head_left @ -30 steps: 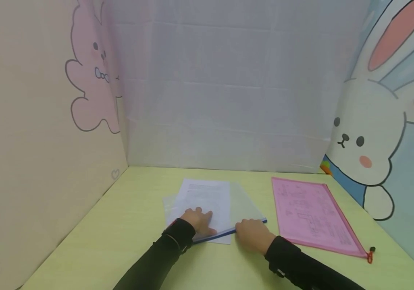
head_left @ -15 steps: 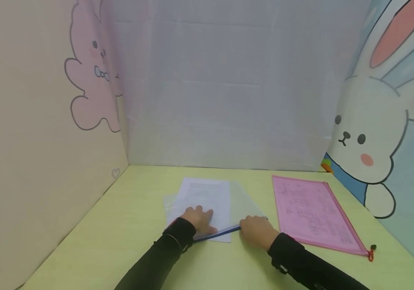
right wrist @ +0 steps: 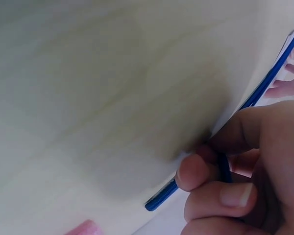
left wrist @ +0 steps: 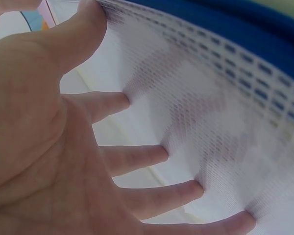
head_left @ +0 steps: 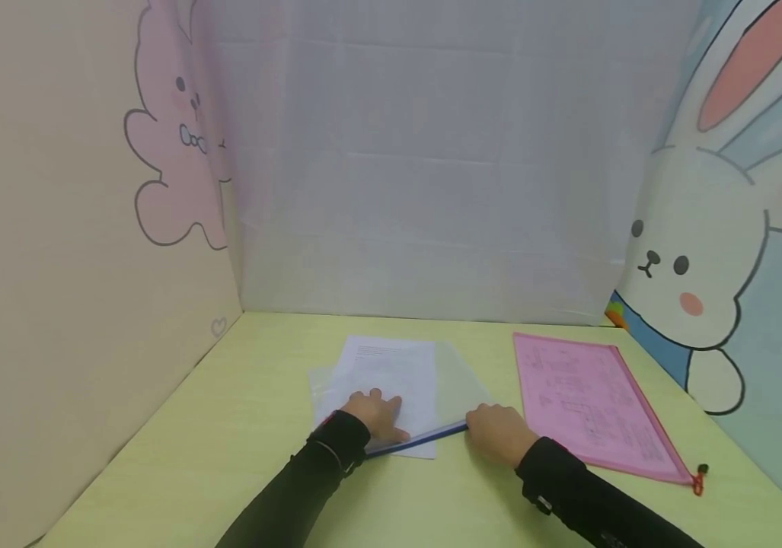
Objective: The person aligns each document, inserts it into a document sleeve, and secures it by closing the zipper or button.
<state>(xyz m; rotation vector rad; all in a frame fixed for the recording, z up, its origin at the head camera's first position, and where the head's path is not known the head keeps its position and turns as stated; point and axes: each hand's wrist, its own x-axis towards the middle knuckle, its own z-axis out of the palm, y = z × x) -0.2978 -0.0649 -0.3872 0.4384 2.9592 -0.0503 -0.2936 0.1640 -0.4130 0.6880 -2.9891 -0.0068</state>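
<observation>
A clear mesh zip bag [head_left: 462, 373] with a blue zipper [head_left: 425, 440] along its near edge lies on the table. White printed paper [head_left: 391, 365] is at the bag, though whether inside or under it I cannot tell. My left hand [head_left: 375, 417] presses on the bag beside the zipper; the left wrist view shows its spread fingertips [left wrist: 157, 152] denting the mesh [left wrist: 220, 112]. Near the zipper's right end, my right hand [head_left: 500, 435] pinches the blue zipper with curled fingers. A blue strip [right wrist: 224, 167] shows between those fingers in the right wrist view.
A pink mesh zip bag [head_left: 582, 403] with printed sheets inside lies to the right, with a red cord pull [head_left: 698, 481] at its near corner. Pale yellow tabletop [head_left: 212, 449] surrounds both bags. Walls with rabbit drawings [head_left: 699, 251] stand on the left and right.
My right hand has slid to the right along the blue zipper, leaving more of it showing between the hands. The left hand stays in place on the bag.
</observation>
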